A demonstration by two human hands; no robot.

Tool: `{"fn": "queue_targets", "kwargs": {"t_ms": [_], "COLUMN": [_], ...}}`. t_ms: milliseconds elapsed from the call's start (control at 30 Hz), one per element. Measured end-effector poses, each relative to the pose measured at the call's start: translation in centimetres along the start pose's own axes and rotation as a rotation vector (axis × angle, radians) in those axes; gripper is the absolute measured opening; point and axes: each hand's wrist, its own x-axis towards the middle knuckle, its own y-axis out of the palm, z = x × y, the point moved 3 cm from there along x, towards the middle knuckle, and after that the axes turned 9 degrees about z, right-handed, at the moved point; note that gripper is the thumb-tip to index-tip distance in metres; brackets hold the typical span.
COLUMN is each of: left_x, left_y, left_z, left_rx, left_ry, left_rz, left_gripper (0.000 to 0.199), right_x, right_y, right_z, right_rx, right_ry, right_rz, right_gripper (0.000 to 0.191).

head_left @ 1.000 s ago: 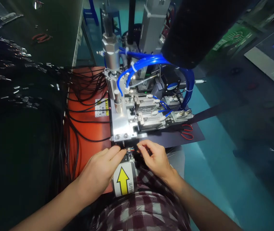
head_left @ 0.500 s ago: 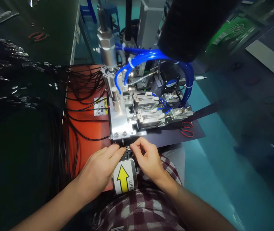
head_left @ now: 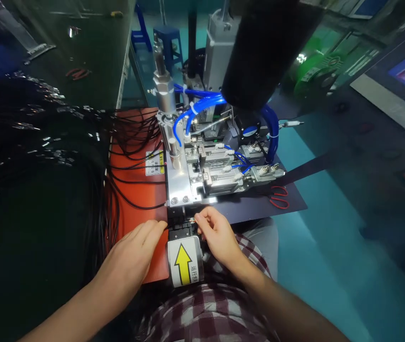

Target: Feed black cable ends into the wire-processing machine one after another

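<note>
My right hand (head_left: 220,235) is closed in a pinch at the front of the machine (head_left: 183,187). Between its thumb and index finger is a small shiny metal piece (head_left: 192,220), too small to identify, over a black track (head_left: 180,233). My left hand (head_left: 136,249) is beside the track's left edge, above the orange mat (head_left: 138,192). Its fingers are pressed together, and whatever they may hold is hidden. Just below the track, a white label with a yellow arrow (head_left: 183,263) faces up.
Black cables (head_left: 134,181) run across the mat from a large dark bundle (head_left: 91,199) at left. Blue air tubes (head_left: 205,102) arch over the machine's cylinders. Red-handled pliers (head_left: 279,197) lie at right on the dark plate (head_left: 248,209). A thick black column (head_left: 259,57) hangs overhead.
My left hand has moved left and away from the small metal piece, off the track's middle. My right hand keeps its pinch in nearly the same place. The camera view has shifted slightly.
</note>
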Motion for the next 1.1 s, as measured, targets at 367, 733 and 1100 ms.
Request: {"fn": "queue_targets", "kwargs": {"t_ms": [367, 733, 1100], "left_x": [-0.6, 2.4, 3.2], "left_y": [-2.4, 0.0, 0.4], "left_z": [1.1, -3.3, -3.1], "left_rx": [0.431, 0.039, -0.184], "left_ry": [0.015, 0.119, 0.06], "left_rz": [0.163, -0.041, -0.087], "left_gripper": [0.041, 0.038, 0.035], "right_x": [0.0, 0.0, -0.1], "right_y": [0.2, 0.2, -0.1], "right_z": [-0.2, -0.2, 0.6], "right_rx": [0.059, 0.019, -0.025], "right_ry": [-0.006, -0.058, -0.098], "right_rz": [0.015, -0.008, -0.034], "right_gripper": [0.025, 0.025, 0.024]}}
